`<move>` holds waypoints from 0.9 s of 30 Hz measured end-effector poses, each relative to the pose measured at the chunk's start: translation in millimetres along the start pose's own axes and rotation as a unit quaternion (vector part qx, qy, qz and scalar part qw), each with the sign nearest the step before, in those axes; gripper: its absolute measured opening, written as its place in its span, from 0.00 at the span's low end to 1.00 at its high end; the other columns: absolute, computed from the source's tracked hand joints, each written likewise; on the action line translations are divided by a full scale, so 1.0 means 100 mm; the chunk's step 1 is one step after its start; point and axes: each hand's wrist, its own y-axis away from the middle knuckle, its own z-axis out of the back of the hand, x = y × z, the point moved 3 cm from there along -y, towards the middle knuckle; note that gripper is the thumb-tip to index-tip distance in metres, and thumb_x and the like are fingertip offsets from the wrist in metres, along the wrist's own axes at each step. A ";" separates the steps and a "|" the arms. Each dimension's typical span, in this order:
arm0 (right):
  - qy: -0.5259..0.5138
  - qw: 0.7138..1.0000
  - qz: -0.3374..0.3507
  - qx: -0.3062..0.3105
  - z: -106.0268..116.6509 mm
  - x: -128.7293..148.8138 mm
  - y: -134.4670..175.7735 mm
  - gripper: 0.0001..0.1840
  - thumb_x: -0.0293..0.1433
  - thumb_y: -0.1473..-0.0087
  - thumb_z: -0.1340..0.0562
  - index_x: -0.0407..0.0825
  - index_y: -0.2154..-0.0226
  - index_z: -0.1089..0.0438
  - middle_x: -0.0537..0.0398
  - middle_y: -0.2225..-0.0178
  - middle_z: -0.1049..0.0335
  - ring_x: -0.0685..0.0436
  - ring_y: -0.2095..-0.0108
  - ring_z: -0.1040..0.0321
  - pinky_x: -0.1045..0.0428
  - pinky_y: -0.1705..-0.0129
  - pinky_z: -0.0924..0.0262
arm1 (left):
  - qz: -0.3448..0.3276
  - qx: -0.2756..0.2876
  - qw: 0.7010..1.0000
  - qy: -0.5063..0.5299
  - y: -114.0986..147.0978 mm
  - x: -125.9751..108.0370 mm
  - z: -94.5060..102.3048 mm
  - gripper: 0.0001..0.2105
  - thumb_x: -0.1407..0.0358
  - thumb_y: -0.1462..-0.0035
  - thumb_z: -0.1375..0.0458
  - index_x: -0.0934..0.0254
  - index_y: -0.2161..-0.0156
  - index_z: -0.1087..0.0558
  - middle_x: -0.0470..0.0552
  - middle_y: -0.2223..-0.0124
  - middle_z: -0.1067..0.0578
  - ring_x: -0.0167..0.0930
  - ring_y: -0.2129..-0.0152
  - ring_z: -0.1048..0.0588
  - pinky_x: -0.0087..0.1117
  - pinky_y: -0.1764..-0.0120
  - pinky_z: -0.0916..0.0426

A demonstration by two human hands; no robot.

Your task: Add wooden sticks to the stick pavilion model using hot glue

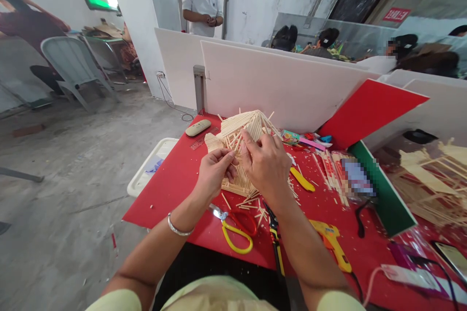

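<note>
A small model house (239, 124) built from thin pale wooden sticks stands on the red tabletop, its roof partly covered with rows of sticks. My right hand (270, 160) is closed at the roof's near side, thumb and forefinger gripping the stick frame. Just left of it, my left hand (215, 170) is pinched in front of the model; anything between those fingertips is too small to make out. Loose cut sticks (260, 214) lie below the hands. Nearer to me are red-and-yellow scissors (237, 238) and black-and-yellow pliers (275, 240).
A yellow glue gun (332, 243) lies right of my right forearm, with a power strip (410, 277) beyond. Bundled sticks (332, 175) and a yellow-handled cutter (302, 180) lie right of the model. White partition boards (273, 82) stand behind. Other people sit or stand farther off.
</note>
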 end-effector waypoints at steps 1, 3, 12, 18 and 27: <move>0.004 1.000 0.004 -0.007 0.00 0.00 0.00 0.21 0.39 0.36 0.47 0.58 0.43 0.34 0.46 0.63 0.34 0.38 0.58 0.40 0.46 0.61 0.41 | 0.002 0.001 1.000 0.001 0.00 0.00 0.00 0.18 0.55 0.54 0.31 0.67 0.67 0.29 0.47 0.75 0.25 0.23 0.87 0.30 0.23 0.86 0.38; 0.011 1.000 0.011 -0.020 0.01 0.00 0.00 0.21 0.38 0.36 0.47 0.58 0.43 0.33 0.47 0.63 0.34 0.39 0.58 0.40 0.46 0.61 0.41 | 0.005 0.006 1.000 0.001 0.00 0.00 0.00 0.17 0.56 0.53 0.32 0.67 0.66 0.28 0.47 0.75 0.25 0.23 0.87 0.30 0.23 0.86 0.38; -0.001 1.000 0.004 -0.005 -0.01 -0.01 0.01 0.21 0.39 0.36 0.47 0.59 0.43 0.33 0.47 0.63 0.35 0.39 0.58 0.41 0.47 0.61 0.42 | 0.004 0.006 1.000 0.003 0.01 0.01 0.00 0.16 0.57 0.52 0.32 0.68 0.65 0.27 0.47 0.75 0.26 0.23 0.86 0.30 0.23 0.85 0.37; -0.017 1.000 -0.009 0.013 -0.02 -0.02 0.00 0.22 0.40 0.36 0.48 0.60 0.42 0.34 0.46 0.63 0.35 0.38 0.57 0.42 0.46 0.60 0.42 | 0.003 0.012 1.000 0.001 0.00 0.01 0.00 0.16 0.55 0.51 0.33 0.68 0.66 0.26 0.48 0.74 0.25 0.23 0.86 0.30 0.23 0.85 0.38; 0.044 0.998 0.002 0.038 0.01 0.00 0.00 0.23 0.37 0.35 0.50 0.59 0.40 0.37 0.49 0.63 0.36 0.40 0.57 0.43 0.48 0.60 0.44 | 0.006 0.012 1.000 -0.003 0.00 -0.03 -0.02 0.16 0.57 0.52 0.32 0.69 0.66 0.26 0.48 0.74 0.26 0.23 0.85 0.30 0.23 0.85 0.37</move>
